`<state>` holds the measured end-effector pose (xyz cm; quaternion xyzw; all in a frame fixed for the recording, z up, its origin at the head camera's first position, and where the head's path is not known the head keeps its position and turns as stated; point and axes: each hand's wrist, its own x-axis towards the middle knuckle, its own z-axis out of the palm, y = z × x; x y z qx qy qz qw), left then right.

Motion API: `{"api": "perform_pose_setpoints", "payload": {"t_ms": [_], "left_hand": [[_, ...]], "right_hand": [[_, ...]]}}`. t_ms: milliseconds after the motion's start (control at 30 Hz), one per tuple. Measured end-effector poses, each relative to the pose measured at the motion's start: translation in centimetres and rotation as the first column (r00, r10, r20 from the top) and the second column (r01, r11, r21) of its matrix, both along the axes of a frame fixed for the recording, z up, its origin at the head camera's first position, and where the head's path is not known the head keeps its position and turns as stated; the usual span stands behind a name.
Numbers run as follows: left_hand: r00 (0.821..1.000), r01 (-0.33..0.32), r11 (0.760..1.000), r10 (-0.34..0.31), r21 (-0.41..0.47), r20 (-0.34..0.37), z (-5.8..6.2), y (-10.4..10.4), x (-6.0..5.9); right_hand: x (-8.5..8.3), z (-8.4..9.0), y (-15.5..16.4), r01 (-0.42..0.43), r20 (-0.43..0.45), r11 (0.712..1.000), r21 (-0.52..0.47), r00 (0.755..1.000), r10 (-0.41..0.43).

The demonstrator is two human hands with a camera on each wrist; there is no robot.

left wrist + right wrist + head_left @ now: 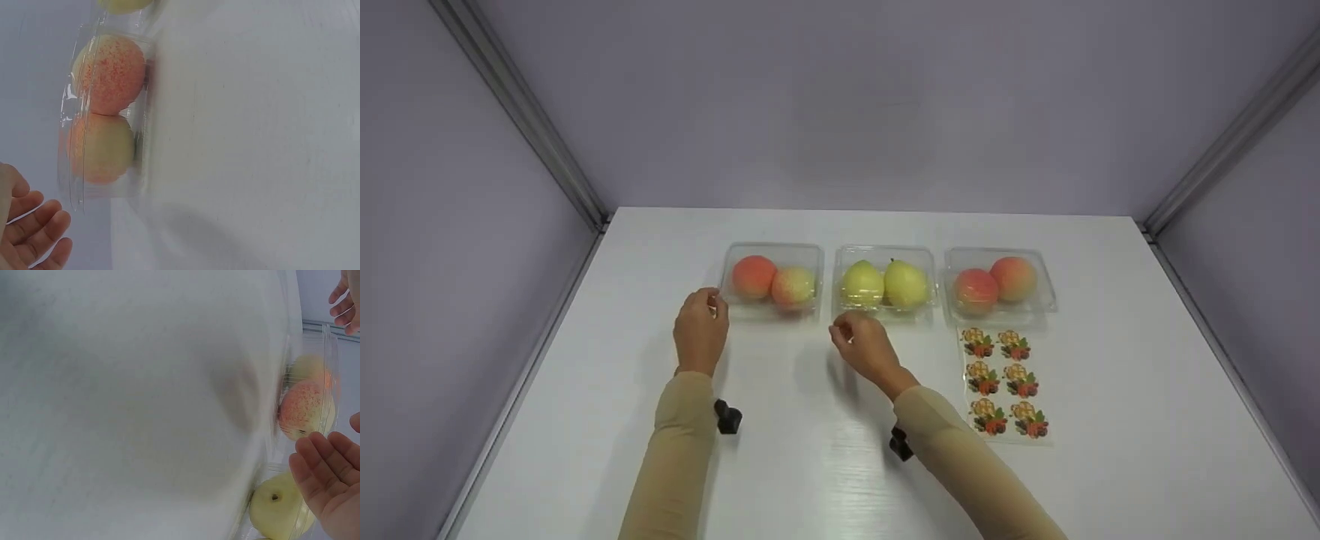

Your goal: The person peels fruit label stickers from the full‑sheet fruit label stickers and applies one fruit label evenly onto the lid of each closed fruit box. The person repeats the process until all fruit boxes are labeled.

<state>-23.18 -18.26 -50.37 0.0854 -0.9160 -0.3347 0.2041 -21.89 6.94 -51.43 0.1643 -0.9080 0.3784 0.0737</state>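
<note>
My left hand [702, 330] hovers by the near left corner of the left clear plastic fruit box [772, 249], which holds two peaches [754, 277]. In the left wrist view its fingers [42, 225] are loosely bent and hold nothing. In front of the middle clear box [885, 252] with two pears [906, 284] is my right hand [866, 347]. Its fingers [323, 464] are relaxed in the right wrist view, with nothing in them. All the boxes look closed.
A third clear box [1041, 300] with two peaches [1014, 278] stands at the right. In front of it lies a sheet of fruit stickers [997, 384]. Black wrist-camera parts [728, 418] show beside the sleeves. Grey walls [855, 105] enclose the white table [1110, 360].
</note>
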Motion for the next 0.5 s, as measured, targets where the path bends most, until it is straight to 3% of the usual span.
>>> {"api": "perform_pose_setpoints", "payload": {"t_ms": [267,500], "left_hand": [[0.995,-0.059,0.989,0.047,0.135,0.086,-0.6,-0.8,-0.9],[0.983,-0.114,0.963,0.074,0.242,0.169,-1.3,-1.1,-1.4]], "right_hand": [[-0.3,-0.1,0.2,0.017,0.055,0.998,-0.055,0.998,-0.014],[-0.2,-0.5,0.2,0.02,0.1,0.998,-0.057,0.995,-0.014]]}}
